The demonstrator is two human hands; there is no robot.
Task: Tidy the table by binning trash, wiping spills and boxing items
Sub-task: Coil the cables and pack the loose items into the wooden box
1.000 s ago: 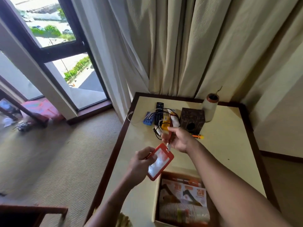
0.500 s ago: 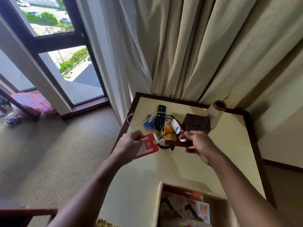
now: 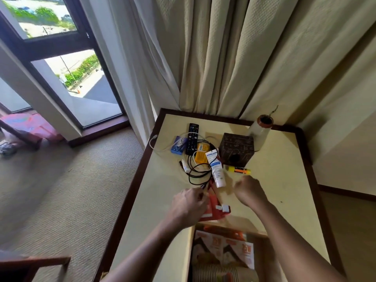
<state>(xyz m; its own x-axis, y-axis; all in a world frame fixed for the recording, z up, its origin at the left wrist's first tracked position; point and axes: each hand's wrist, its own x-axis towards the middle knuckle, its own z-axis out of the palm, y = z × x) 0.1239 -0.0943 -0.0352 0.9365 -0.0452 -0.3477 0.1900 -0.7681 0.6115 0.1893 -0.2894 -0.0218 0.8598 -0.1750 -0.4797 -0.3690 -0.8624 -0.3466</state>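
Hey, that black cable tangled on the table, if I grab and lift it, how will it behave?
Probably floppy: the black cable lies in loose loops, so it should dangle rather than hold shape. It looks thin, so likely light. Its loops overlap the white tube and orange packet, so lifting may drag them along.

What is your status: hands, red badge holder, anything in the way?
Left hand grips red plastic badge holder, just short of open cardboard box. Right hand curled, contents unclear. Tangled black cable close beyond holder.
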